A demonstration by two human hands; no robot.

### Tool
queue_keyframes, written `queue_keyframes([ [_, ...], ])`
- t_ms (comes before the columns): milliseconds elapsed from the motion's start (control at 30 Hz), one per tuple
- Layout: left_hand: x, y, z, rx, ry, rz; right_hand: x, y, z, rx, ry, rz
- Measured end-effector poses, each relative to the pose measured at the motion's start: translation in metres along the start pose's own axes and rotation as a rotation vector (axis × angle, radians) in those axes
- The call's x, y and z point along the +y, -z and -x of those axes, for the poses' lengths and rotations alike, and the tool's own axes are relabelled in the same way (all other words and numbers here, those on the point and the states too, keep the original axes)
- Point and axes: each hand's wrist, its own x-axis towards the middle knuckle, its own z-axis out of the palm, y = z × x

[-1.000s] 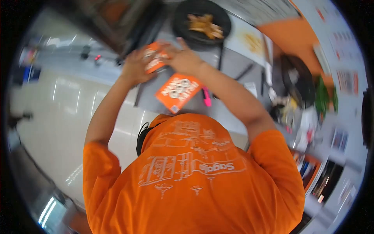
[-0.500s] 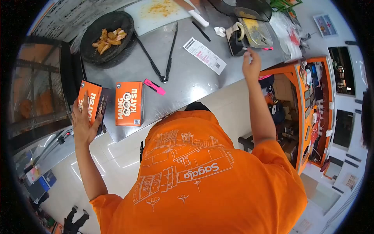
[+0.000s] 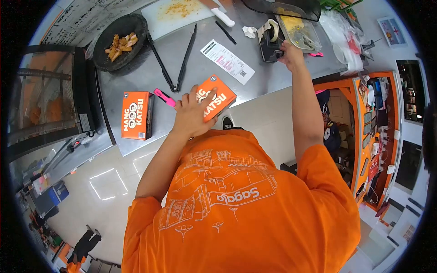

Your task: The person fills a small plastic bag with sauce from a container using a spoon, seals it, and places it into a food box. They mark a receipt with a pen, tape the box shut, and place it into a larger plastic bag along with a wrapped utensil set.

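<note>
My left hand lies over an orange printed carton near the counter's front edge, fingers spread across its face and gripping it. A second orange carton stands to the left. My right hand has its fingers curled against the near end of a black tape dispenser, which carries a roll of clear tape. Whether a strip of tape is between those fingers is hidden. Between the two hands lies a printed receipt. A pink highlighter is beside my left hand.
Black tongs lie open at mid-counter. Behind them are a stone bowl of fried pieces, a cutting board and a white-handled knife. A black pen and a clear container are near the dispenser.
My left hand has carried one carton rightward from the counter's left end to the front middle, turning it. My right hand has moved from beside the tape dispenser onto its near end.
</note>
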Motion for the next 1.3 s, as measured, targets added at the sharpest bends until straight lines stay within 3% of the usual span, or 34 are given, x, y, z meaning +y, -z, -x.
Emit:
queue_keyframes([
  [67, 0.011, -0.016, -0.01, -0.024, 0.053, -0.053, 0.012, 0.002, 0.009, -0.052, 0.151, -0.268],
  [200, 0.017, -0.038, -0.018, 0.125, 0.085, -0.099, 0.079, -0.006, -0.003, 0.018, 0.342, -0.372],
  [267, 0.017, -0.043, -0.022, 0.168, 0.074, -0.132, 0.124, -0.003, -0.033, -0.039, 0.626, -0.342],
  [333, 0.02, -0.046, -0.023, 0.205, 0.06, -0.167, 0.125, -0.011, -0.023, 0.076, 0.638, -0.364],
  [400, 0.023, -0.048, -0.025, 0.223, 0.081, -0.169, 0.117, -0.009, -0.017, 0.211, 0.75, -0.007],
  [533, 0.029, -0.055, -0.026, 0.282, 0.119, -0.165, 0.108, -0.001, -0.02, 0.278, 0.801, 0.194],
  [600, 0.026, -0.065, -0.029, 0.442, 0.113, -0.099, 0.105, 0.002, -0.017, 0.32, 0.844, 0.334],
  [633, 0.028, -0.063, -0.03, 0.495, 0.11, -0.048, 0.112, 0.002, -0.023, 0.235, 0.571, 0.287],
  [667, 0.024, -0.067, -0.029, 0.495, 0.118, -0.054, 0.124, 0.0, -0.026, 0.225, 0.572, 0.285],
  [733, 0.015, -0.079, -0.03, 0.555, 0.023, 0.114, 0.13, 0.002, 0.003, 0.399, 1.019, 0.242],
  [800, 0.021, -0.073, -0.03, 0.592, 0.053, 0.105, 0.12, -0.012, 0.065, 0.177, 0.931, 0.141],
  [867, 0.019, -0.074, -0.031, 0.605, 0.017, 0.143, 0.135, -0.027, 0.111, -0.3, 0.461, -0.021],
  [900, 0.021, -0.075, -0.032, 0.628, 0.04, 0.147, 0.138, -0.039, 0.13, -0.301, 0.465, -0.022],
  [1000, 0.021, -0.079, -0.034, 0.677, 0.055, 0.202, 0.146, -0.078, 0.183, -0.726, 0.432, -0.111],
  [1133, 0.022, -0.076, -0.033, 0.69, 0.048, 0.277, 0.146, -0.103, 0.19, -0.732, 0.422, -0.12],
  [1300, 0.019, -0.081, -0.032, 0.728, 0.012, 0.229, 0.135, -0.103, 0.188, -0.69, 0.344, 0.201],
])
